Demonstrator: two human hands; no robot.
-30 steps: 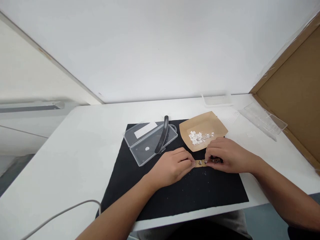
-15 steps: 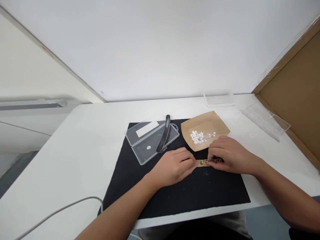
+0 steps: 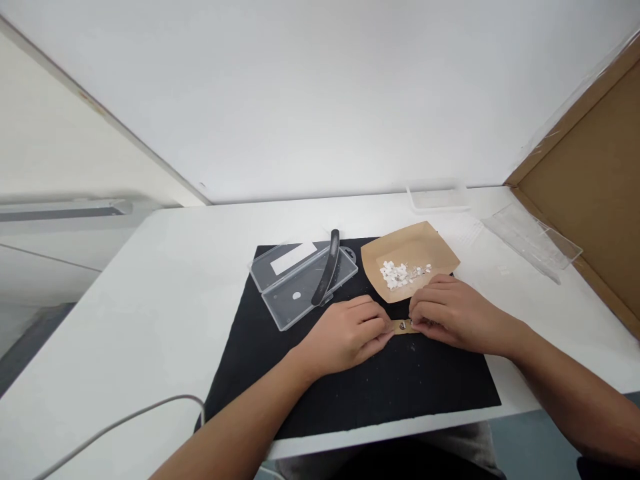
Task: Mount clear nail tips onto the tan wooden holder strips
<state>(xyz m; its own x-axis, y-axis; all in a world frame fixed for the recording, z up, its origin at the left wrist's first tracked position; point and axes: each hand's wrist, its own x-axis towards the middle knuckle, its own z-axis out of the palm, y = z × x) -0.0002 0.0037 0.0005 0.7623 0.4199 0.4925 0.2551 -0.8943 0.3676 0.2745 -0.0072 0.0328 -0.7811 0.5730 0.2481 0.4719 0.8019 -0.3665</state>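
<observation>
A narrow tan strip (image 3: 398, 328) with small shiny pieces along it lies on the black mat (image 3: 380, 393). My left hand (image 3: 354, 332) is closed, thumb and fingertips pinching the strip's left end. At its right part, my right hand (image 3: 446, 311) has thumb and fingers pressed together over the strip, covering most of that side. Whatever sits between those right fingertips is too small and hidden to make out. One shiny piece (image 3: 403, 326) shows in the gap between the hands. Just behind them stands a brown paper tray (image 3: 400, 243) holding small white discs and clear bits (image 3: 397, 274).
An open clear plastic case (image 3: 280, 308) lies left of the tray, with a curved black nail file (image 3: 327, 270) across it. Clear plastic boxes (image 3: 530, 240) are at the back right, near a cardboard panel (image 3: 590, 173). A pale cable (image 3: 125, 420) runs in from the left.
My right hand has shifted slightly left along the strip, covering a shiny piece that showed before. My left hand stays in place.
</observation>
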